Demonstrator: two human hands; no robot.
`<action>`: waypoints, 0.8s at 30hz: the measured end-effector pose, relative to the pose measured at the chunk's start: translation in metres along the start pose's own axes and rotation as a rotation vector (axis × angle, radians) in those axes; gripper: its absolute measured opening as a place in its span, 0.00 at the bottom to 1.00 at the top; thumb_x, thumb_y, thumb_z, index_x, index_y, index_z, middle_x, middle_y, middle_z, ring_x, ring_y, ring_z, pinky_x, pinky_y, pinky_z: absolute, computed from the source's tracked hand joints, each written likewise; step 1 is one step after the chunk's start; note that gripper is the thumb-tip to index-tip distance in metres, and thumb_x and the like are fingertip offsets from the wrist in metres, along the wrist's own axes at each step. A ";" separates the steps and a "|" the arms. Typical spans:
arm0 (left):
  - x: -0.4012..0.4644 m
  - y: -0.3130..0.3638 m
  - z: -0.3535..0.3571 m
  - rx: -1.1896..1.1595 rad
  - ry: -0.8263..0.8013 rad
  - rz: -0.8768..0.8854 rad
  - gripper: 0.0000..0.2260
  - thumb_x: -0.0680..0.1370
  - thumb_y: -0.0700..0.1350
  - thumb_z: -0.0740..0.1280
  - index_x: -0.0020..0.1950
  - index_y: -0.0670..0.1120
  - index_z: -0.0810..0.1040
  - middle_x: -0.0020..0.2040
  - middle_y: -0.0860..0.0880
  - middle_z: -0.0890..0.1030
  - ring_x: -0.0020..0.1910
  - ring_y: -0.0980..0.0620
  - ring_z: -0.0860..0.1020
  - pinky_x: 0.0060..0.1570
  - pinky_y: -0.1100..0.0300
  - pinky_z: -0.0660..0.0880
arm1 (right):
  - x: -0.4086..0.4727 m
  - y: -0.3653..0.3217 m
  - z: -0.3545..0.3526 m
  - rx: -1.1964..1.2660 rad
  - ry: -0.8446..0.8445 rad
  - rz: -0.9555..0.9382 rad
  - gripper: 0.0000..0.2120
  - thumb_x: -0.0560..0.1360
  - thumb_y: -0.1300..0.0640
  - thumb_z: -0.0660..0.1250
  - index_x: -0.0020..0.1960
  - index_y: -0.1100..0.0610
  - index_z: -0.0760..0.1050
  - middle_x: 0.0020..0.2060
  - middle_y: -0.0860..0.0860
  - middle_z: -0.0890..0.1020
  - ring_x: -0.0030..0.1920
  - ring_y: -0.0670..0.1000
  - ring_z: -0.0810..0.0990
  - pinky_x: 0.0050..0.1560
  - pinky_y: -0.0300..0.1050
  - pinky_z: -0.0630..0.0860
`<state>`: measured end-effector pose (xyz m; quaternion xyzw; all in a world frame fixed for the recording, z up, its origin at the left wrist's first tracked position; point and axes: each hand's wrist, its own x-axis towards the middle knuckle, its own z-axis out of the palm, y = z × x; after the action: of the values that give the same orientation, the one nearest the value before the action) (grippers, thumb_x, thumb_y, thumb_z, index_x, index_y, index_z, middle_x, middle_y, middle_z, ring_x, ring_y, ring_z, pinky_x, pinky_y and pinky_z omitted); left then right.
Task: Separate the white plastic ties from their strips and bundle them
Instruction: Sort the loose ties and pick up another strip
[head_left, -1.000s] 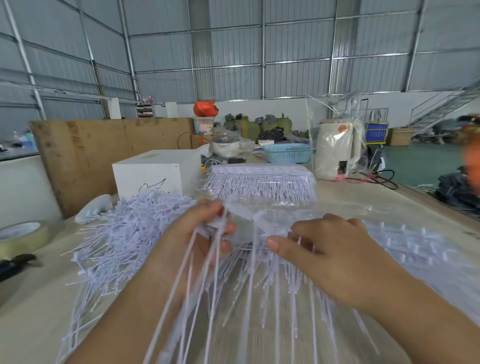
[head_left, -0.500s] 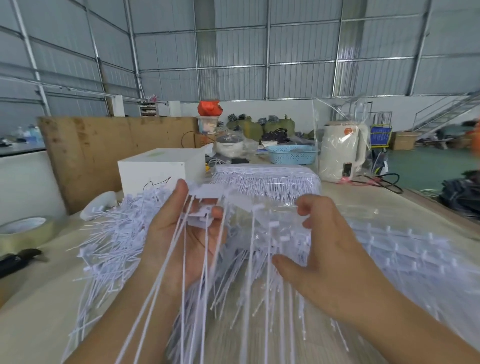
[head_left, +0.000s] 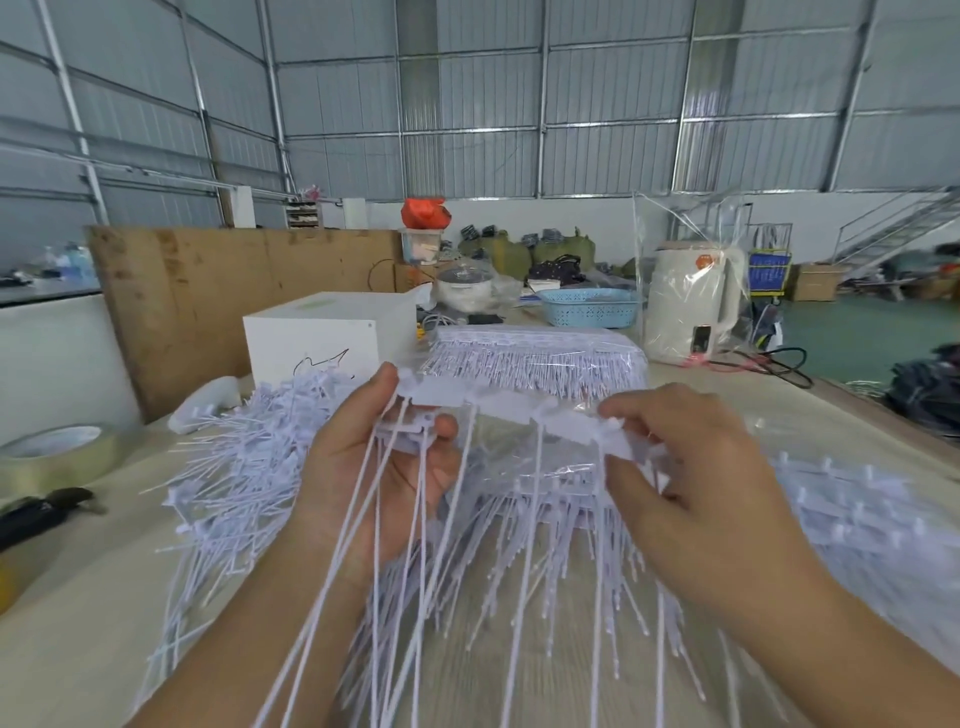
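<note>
Your left hand (head_left: 379, 483) is raised palm-up over the table (head_left: 67, 613), thumb at the top, fingers curled round the heads of a small gathered bundle of ties (head_left: 410, 441) whose long thin tails hang down across the palm and wrist toward you. Your right hand (head_left: 696, 493) sits level with it, back toward the camera, thumb and fingertips pinching the right end of a white plastic strip (head_left: 524, 410) — the strip spans between both hands, its left end touching the left thumb, and several ties still attached to it dangle from its lower edge. Below the hands lies a clear-wrapped layer of more strips (head_left: 545, 499), tails fanned toward you. To the left, a loose heap of separated ties (head_left: 244, 467) spreads across the table; to the right, further strips (head_left: 857, 514) lie in rows, blurred. Behind the hands — a packed block of ties in clear wrap (head_left: 540, 358), just right of a white box (head_left: 322, 338). Farther back: blue basket (head_left: 592, 307), white kettle in a plastic bag (head_left: 691, 306). At the left table edge a roll of tape (head_left: 52, 457) and a dark tool (head_left: 41, 512), the latter too blurred to identify.
</note>
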<state>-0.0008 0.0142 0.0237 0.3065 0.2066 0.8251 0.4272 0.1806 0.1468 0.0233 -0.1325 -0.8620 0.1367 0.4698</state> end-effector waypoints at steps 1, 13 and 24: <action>0.000 -0.001 0.000 0.026 0.031 -0.002 0.25 0.56 0.45 0.84 0.47 0.44 0.75 0.36 0.46 0.79 0.28 0.51 0.78 0.25 0.62 0.76 | 0.001 0.001 -0.002 -0.039 0.003 0.004 0.21 0.67 0.59 0.62 0.58 0.51 0.79 0.43 0.41 0.75 0.48 0.50 0.71 0.51 0.50 0.70; 0.002 -0.012 0.007 0.903 0.396 0.068 0.23 0.58 0.58 0.76 0.40 0.40 0.80 0.35 0.47 0.81 0.31 0.52 0.79 0.34 0.61 0.70 | 0.003 0.013 -0.012 0.230 -0.144 0.068 0.28 0.75 0.75 0.56 0.44 0.40 0.76 0.34 0.44 0.77 0.30 0.43 0.73 0.30 0.29 0.65; -0.001 -0.030 0.013 1.185 0.301 0.096 0.18 0.64 0.55 0.77 0.34 0.42 0.78 0.31 0.47 0.76 0.25 0.56 0.69 0.27 0.67 0.66 | -0.002 -0.001 -0.002 0.130 -0.487 0.009 0.18 0.80 0.52 0.60 0.69 0.41 0.69 0.62 0.36 0.72 0.64 0.39 0.67 0.65 0.35 0.61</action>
<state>0.0264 0.0307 0.0146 0.3812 0.6744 0.6222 0.1127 0.1832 0.1450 0.0231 -0.0687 -0.9386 0.2219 0.2552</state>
